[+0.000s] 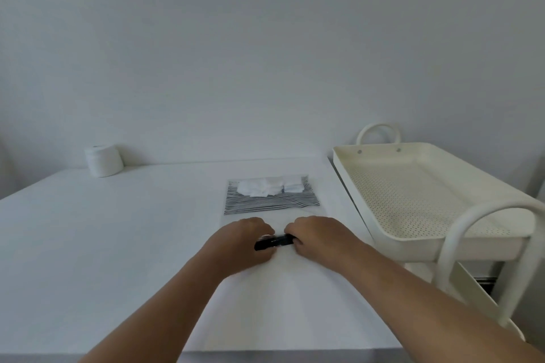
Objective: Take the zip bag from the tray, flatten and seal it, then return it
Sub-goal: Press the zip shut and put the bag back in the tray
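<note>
A clear zip bag [272,211] lies flat on the white table [118,230], right of the middle. Inside it are a striped black-and-white cloth and white folded pieces at its far end. Its near end has a black zip slider [274,242]. My left hand [244,243] and my right hand [317,237] rest side by side on that near end, fingers curled around the black slider. The cream perforated tray [413,194] on the cart at the right holds nothing.
A white roll of tissue [103,160] stands at the table's far left corner by the wall. The cart has white looped handles [483,233] at its near and far ends and stands close to the table's right edge.
</note>
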A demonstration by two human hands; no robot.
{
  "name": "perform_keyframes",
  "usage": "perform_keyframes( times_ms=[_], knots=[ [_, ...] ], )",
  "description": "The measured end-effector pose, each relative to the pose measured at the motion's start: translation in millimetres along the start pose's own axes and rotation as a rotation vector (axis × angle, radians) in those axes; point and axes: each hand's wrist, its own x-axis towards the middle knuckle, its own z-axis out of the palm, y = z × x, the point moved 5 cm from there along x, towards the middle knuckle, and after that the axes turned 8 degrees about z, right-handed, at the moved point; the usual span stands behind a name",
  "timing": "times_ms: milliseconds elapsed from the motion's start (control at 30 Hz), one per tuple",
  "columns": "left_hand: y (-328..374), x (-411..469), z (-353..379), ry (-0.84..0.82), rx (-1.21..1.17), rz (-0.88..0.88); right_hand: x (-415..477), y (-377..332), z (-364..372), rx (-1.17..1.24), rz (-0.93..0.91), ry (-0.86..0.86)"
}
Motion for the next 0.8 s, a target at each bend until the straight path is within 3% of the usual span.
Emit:
perform_keyframes(
  times_ms=[233, 400, 633, 800],
  knots=[
    [-1.6, -2.2, 3.5, 0.007, 0.037, -0.006, -7.0, 6.7, -1.1, 0.124, 0.059, -0.033],
    [-3.8, 7.2, -17.3, 0.101, -0.099, -0.081, -3.3, 9.4, -14.8, 0.171, 0.087, -0.035],
    [1.1, 58.8, -113.7, -0.067, -0.009, -0.030, 39.2, 15.2, -105.1, 0.193, 0.092, -0.021],
    [4.8, 93.8, -190.3, -0.212, -0.159, -0.147, 71.0, 11.7, -184.3, 0.181, 0.104, -0.059]
  ],
)
